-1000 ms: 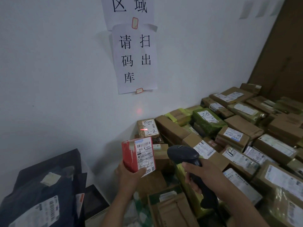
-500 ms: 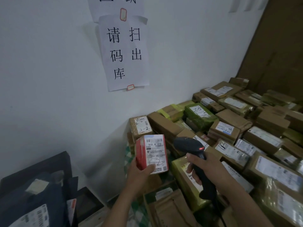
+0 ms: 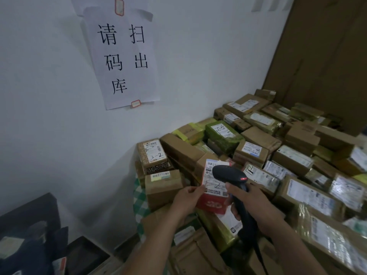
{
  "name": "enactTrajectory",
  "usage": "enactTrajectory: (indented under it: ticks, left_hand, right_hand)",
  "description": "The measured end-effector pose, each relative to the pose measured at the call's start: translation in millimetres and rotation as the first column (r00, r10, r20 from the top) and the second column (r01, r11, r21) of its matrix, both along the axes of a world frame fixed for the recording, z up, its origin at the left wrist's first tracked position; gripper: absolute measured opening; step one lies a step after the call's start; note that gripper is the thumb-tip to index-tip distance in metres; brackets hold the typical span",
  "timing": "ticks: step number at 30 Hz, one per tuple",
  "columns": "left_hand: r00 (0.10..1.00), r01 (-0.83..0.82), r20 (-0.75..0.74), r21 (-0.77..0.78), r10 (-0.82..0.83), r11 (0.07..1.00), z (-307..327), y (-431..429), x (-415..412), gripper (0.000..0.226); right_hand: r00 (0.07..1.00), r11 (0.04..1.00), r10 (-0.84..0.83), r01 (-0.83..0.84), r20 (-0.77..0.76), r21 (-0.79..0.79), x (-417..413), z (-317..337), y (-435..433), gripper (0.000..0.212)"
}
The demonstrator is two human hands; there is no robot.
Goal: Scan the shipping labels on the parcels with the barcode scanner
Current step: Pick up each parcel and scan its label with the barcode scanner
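The left hand [image 3: 186, 199] pinched the red parcel [image 3: 213, 192] by its label edge above the pile of boxes [image 3: 294, 161], while the right hand [image 3: 252, 207] gripped the scanner [image 3: 231, 175] just over the label [image 3: 212, 175].

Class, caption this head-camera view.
Left hand holds a red parcel; right hand aims the barcode scanner.

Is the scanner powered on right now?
On: the barcode scanner in the right hand shows a red light on its head. No beam is visible on the red parcel.
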State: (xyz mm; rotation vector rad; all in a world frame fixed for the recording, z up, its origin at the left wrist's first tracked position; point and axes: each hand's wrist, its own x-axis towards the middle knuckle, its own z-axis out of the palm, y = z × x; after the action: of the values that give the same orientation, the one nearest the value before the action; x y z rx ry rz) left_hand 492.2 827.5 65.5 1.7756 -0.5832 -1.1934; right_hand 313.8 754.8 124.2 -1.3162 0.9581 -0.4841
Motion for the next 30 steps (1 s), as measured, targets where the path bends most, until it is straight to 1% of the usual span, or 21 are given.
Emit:
enactTrajectory:
  ticks: [2, 3, 4, 6, 7, 9, 10, 11, 13, 15, 17, 19, 21, 22, 24, 26, 28, 29, 30]
  left_hand:
    - [0.995, 0.05, 0.084, -0.003, -0.049, 0.999, -2.5, 2.2, 2.4, 0.021]
    - [0.987, 0.062, 0.149, -0.024, -0.057, 0.998, -5.8, 4.2, 4.9, 0.026]
    - [0.973, 0.051, 0.227, -0.057, -0.037, 0.997, -10.9, 7.0, 9.5, 0.031]
    - [0.924, -0.017, 0.378, -0.132, 0.066, 0.991, -20.7, 15.2, 25.5, 0.034]
    - [0.881, -0.045, 0.46, -0.156, 0.113, 0.987, -26.4, 20.0, 36.4, 0.037]
    - [0.738, -0.062, 0.66, -0.139, 0.139, 0.988, -38.7, 26.4, 63.1, 0.044]
    - [0.661, -0.065, 0.741, -0.101, 0.118, 0.993, -44.7, 26.7, 77.7, 0.051]
    - [0.605, -0.066, 0.793, -0.039, 0.071, 0.997, -49.6, 25.4, 92.0, 0.06]
    - [0.561, -0.021, 0.82, 0.147, -0.11, 0.989, -57.8, 20.3, 116.0, 0.086]
    - [0.533, 0.063, 0.784, 0.34, -0.319, 0.939, -63.6, 15.5, 132.3, 0.107]
    - [0.509, 0.113, 0.751, 0.425, -0.42, 0.898, -68.8, 13.7, 141.9, 0.112]
    - [0.526, 0.14, 0.731, 0.43, -0.435, 0.892, -70.8, 15.0, 146.5, 0.109]
    - [0.578, 0.153, 0.714, 0.381, -0.395, 0.912, -68.3, 20.2, 143.7, 0.111]
    - [0.615, 0.143, 0.707, 0.336, -0.35, 0.931, -66.1, 24.4, 139.9, 0.111]
    - [0.69, 0.091, 0.686, 0.237, -0.232, 0.967, -62.4, 35.7, 130.0, 0.103]
    - [0.732, 0.033, 0.664, 0.188, -0.152, 0.982, -59.4, 51.0, 118.6, 0.098]
    - [0.736, -0.034, 0.675, 0.106, -0.046, 0.994, -58.0, 65.4, 107.7, 0.098]
    - [0.71, -0.074, 0.704, 0.043, 0.022, 0.996, -56.1, 73.0, 102.3, 0.097]
    - [0.666, -0.108, 0.741, -0.019, 0.086, 0.994, -53.2, 80.2, 97.4, 0.096]
  right_hand:
    - [0.998, 0.999, 0.03, -0.031, -0.051, -0.013, 2.3, -2.6, 2.1, 0.043]
    - [0.996, 0.998, 0.051, -0.053, -0.072, -0.035, 3.9, -3.7, 3.7, 0.044]
    - [0.994, 0.996, 0.073, -0.078, -0.085, -0.052, 6.0, -4.4, 5.6, 0.044]
    - [0.987, 0.989, 0.127, -0.134, -0.099, -0.064, 12.3, -4.1, 10.9, 0.039]
    - [0.98, 0.983, 0.16, -0.168, -0.117, -0.068, 16.1, -3.6, 14.2, 0.036]
    - [0.961, 0.968, 0.222, -0.237, -0.166, -0.081, 25.0, -3.6, 20.8, 0.032]
    - [0.951, 0.961, 0.245, -0.264, -0.186, -0.084, 29.2, -4.6, 24.0, 0.03]
    - [0.944, 0.955, 0.261, -0.283, -0.203, -0.085, 32.9, -5.6, 27.2, 0.027]
    - [0.937, 0.952, 0.273, -0.296, -0.215, -0.081, 39.1, -7.6, 32.6, 0.022]
    - [0.942, 0.953, 0.275, -0.294, -0.192, -0.074, 43.6, -11.0, 37.2, 0.017]
    - [0.946, 0.954, 0.275, -0.29, -0.17, -0.07, 46.2, -15.3, 40.1, 0.013]
    - [0.948, 0.955, 0.277, -0.29, -0.159, -0.065, 47.9, -19.8, 41.0, 0.013]
    - [0.948, 0.956, 0.273, -0.287, -0.16, -0.065, 49.3, -24.1, 40.6, 0.013]
    - [0.948, 0.957, 0.271, -0.284, -0.165, -0.065, 49.7, -26.2, 40.2, 0.013]
    - [0.947, 0.957, 0.27, -0.284, -0.174, -0.062, 49.8, -28.9, 39.4, 0.016]
    - [0.944, 0.955, 0.279, -0.292, -0.177, -0.058, 49.7, -30.3, 38.3, 0.019]
    - [0.936, 0.95, 0.289, -0.306, -0.2, -0.063, 48.6, -30.0, 36.7, 0.018]
    - [0.931, 0.946, 0.297, -0.317, -0.212, -0.069, 47.7, -28.9, 36.5, 0.018]
    - [0.928, 0.942, 0.304, -0.327, -0.217, -0.079, 46.8, -27.2, 36.8, 0.017]
